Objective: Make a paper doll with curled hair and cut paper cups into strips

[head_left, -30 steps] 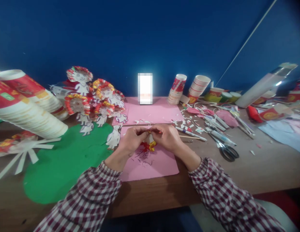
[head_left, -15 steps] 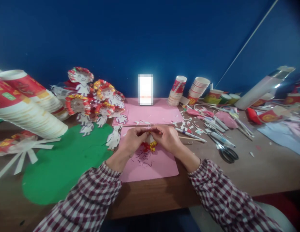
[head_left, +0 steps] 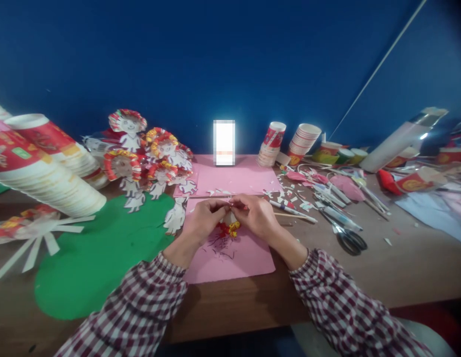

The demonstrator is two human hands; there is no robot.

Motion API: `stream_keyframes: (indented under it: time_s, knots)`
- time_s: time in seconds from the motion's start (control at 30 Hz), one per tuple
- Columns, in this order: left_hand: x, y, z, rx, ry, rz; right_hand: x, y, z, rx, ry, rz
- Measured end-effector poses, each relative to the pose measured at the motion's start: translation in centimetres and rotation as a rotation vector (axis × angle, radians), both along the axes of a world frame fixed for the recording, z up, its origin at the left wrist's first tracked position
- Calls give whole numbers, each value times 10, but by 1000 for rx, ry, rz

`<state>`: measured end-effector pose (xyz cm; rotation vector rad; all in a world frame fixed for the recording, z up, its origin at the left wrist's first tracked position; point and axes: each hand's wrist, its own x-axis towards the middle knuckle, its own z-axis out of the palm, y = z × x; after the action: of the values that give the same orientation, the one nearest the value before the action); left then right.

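My left hand [head_left: 203, 220] and my right hand [head_left: 257, 214] meet over a sheet of pink paper [head_left: 249, 265] with dark pen lines on it. Between them is a cut paper cup [head_left: 233, 228], its red and yellow strips curled up below my fingers. Both hands are closed, thumbs and forefingers pinched at the cup's far edge; the strip between the fingertips is mostly hidden. Just left of my left hand lies a white paper figure [head_left: 174, 216]. A marker [head_left: 293, 210] and a thin wooden stick [head_left: 290, 214] lie beyond my right wrist.
Paper figures with curled red-yellow rings [head_left: 122, 166] stand left, behind a green sheet [head_left: 104, 263]. Stacked paper cups [head_left: 63, 183] lean far left; more cup stacks [head_left: 304, 141] stand at the back. Scissors [head_left: 347, 238], pens and paper scraps [head_left: 290, 191] lie right.
My fingertips have shifted slightly at the pinched edge of the cut cup. The whole view has moved a little, with things sitting slightly lower; the hands stay over the pink paper.
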<state>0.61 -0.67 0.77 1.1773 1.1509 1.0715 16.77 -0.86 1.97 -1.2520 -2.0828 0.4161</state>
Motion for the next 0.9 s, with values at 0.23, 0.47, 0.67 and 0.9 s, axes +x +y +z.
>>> stream_keyframes:
  time_s: [0.23, 0.47, 0.67, 0.9]
  knots:
    - [0, 0, 1, 20, -57, -19, 1, 1, -2, 75, -26, 11]
    - [2, 0, 2, 16, -92, 33, 1, 2, -5, 147, -73, 40]
    - [2, 1, -2, 51, -70, 75, 0, 2, -5, 158, -47, 25]
    - [1, 1, -3, 65, -70, 75, 0, 2, -4, 149, -55, 27]
